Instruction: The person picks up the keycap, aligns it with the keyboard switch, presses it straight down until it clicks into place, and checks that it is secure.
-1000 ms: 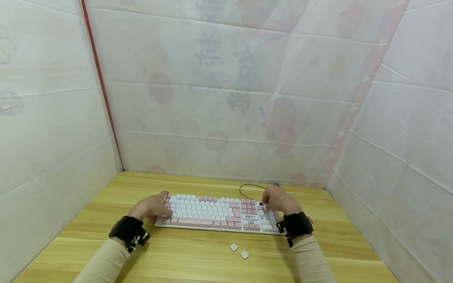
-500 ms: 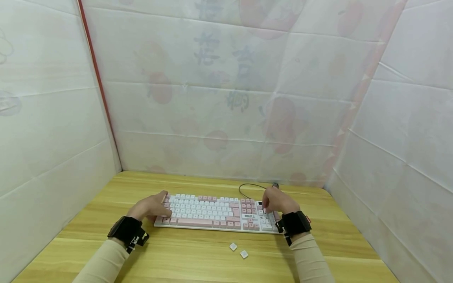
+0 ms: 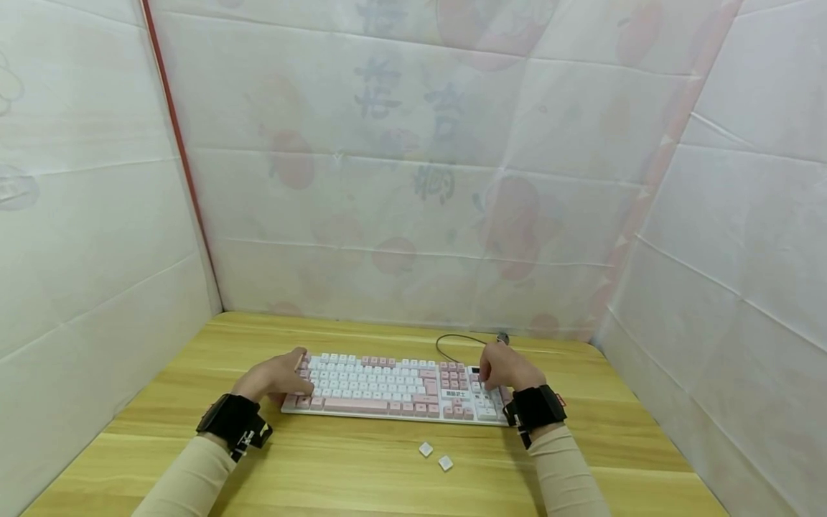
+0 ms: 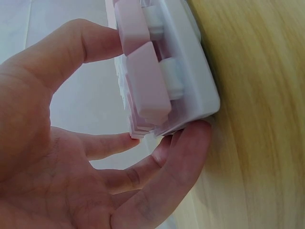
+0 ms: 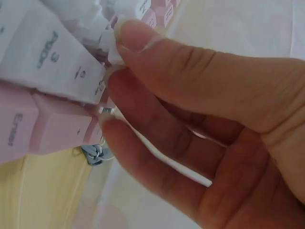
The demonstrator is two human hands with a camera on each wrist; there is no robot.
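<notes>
Right hand [image 3: 512, 368] has thumb and fingertips pinching what looks like a white keycap [image 5: 114, 56] right at the numpad [image 5: 45, 59], and the left hand [image 3: 273, 377] is gripping the left end of the keyboard [image 3: 381, 388]. So the board's long axis runs side to side between them, mid-desk [image 3: 310, 467]. Two loose keycaps [image 3: 426, 449] sit just in front, right hand nearer. Plenty of wood toward both side edges; cable [image 3: 455, 335] curls near the back edge.
</notes>
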